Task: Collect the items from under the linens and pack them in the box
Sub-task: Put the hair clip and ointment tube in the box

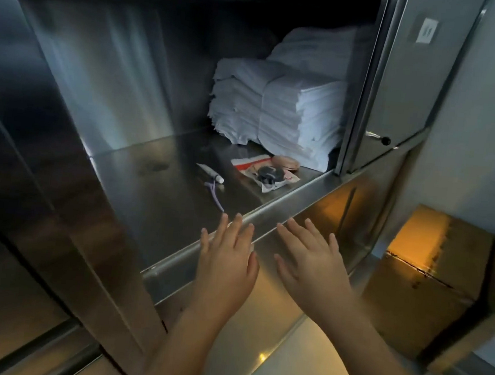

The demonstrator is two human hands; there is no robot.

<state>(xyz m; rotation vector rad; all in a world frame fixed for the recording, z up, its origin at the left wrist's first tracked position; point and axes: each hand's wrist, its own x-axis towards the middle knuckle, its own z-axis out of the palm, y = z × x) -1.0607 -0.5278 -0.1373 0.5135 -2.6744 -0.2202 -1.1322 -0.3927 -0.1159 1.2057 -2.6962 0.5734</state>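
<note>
A stack of folded white linens (280, 112) stands at the back right of a steel cabinet shelf (154, 196). In front of it lie a small white tube (210, 173), a purple-handled razor (216, 195), a clear packet with red print and dark items inside (264, 174), and a round tan compact (286, 162). My left hand (227, 261) and my right hand (311, 260) hover side by side at the shelf's front lip, fingers straight, holding nothing. A brown cardboard box (430, 283) sits low at the right.
The cabinet's steel side wall (33, 136) rises at the left. A steel door (400, 90) with a small knob stands open at the right. Another shelf edge crosses above. A pale floor shows below my arms.
</note>
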